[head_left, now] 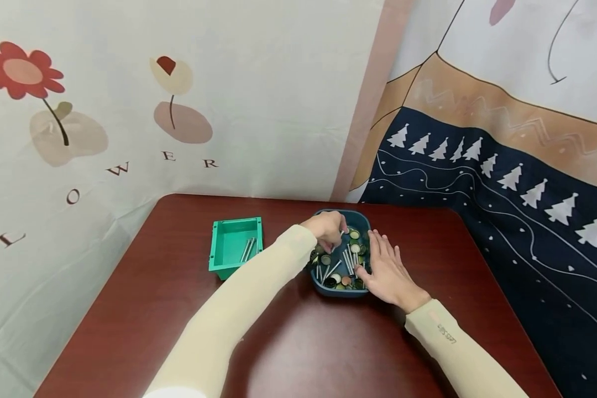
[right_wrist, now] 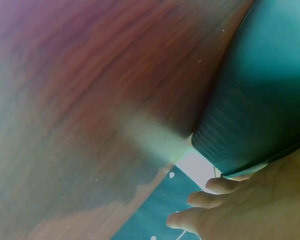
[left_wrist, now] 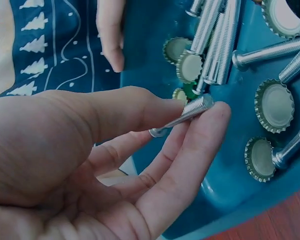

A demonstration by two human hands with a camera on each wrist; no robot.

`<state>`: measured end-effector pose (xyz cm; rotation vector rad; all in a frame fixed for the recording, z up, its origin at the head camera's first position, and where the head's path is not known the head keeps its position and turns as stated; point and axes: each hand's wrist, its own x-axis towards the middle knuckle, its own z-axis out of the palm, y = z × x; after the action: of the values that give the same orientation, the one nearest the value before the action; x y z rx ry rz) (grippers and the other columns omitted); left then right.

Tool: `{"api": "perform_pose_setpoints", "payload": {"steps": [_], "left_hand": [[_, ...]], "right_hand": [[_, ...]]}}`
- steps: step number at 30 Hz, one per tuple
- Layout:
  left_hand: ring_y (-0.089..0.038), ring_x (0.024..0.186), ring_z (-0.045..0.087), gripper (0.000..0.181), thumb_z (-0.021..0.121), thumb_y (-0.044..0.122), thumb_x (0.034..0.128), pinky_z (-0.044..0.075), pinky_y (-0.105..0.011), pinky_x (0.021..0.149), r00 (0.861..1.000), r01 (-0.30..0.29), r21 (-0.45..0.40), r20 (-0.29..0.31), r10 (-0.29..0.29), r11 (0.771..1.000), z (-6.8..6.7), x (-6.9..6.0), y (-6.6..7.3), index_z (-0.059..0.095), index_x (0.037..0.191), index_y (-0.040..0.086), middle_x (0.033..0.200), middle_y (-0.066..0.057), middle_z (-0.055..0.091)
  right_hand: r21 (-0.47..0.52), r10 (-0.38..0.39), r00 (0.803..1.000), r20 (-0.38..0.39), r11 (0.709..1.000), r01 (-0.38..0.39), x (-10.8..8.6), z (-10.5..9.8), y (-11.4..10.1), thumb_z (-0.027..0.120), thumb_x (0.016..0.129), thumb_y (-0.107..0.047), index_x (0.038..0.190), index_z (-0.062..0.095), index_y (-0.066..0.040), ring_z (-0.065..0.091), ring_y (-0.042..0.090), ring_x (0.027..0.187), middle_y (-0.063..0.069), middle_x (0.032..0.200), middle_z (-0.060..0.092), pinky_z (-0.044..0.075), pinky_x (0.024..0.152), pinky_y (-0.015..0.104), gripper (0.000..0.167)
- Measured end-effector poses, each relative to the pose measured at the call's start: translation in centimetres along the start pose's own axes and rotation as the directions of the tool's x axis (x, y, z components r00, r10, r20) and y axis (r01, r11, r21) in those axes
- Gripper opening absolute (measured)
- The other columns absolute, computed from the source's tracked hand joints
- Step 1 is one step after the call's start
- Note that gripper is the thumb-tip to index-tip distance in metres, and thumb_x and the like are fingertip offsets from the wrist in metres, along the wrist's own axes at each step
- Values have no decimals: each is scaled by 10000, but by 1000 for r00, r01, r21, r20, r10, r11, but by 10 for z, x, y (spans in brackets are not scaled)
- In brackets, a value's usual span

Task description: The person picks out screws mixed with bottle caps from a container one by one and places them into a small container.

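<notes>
My left hand (head_left: 326,228) is over the blue tub (head_left: 340,293). Between thumb and forefinger it pinches a silver bolt (left_wrist: 196,106), whose threaded end points out past the fingertips in the left wrist view. Below it in the tub lie several more silver bolts (left_wrist: 222,45) mixed with bottle caps (left_wrist: 274,106). At the tub's right side rests my right hand (head_left: 390,272), its fingers extended along the rim and its thumb over the edge. The right wrist view shows that hand (right_wrist: 255,210) against the tub's outer wall (right_wrist: 260,115).
Left of the tub stands a green box (head_left: 224,237) with a few bolts (head_left: 247,250) inside. Both containers are on a dark red wooden table (head_left: 288,342). Behind the table's far edge hangs a printed cloth (head_left: 278,110).
</notes>
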<state>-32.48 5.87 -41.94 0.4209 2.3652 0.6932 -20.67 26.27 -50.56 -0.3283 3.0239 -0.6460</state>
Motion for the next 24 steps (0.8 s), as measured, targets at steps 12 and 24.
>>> {"api": "perform_pose_setpoints", "payload": {"steps": [12,24], "left_hand": [[-260,863,756,448,718,-83,1073,700,-562,1046,992,-118,-228,18,125,967,-12,-29,-12,680,1504,33,1075,-191,731],[-193,798,681,452,724,-63,1086,673,-588,1107,981,-171,-197,56,185,965,-22,-50,-19,657,1515,62,958,-62,674]], "right_hand": [[-2,-2,1000,-5,1000,2,0,-1,-1,629,1146,-411,1848,103,13,139,603,1786,291,1936,141,113,1380,885,974],[-7,-5,1000,-9,1000,5,1,0,1,625,1146,-429,1851,100,6,135,608,1785,291,1939,137,116,1382,883,981]]}}
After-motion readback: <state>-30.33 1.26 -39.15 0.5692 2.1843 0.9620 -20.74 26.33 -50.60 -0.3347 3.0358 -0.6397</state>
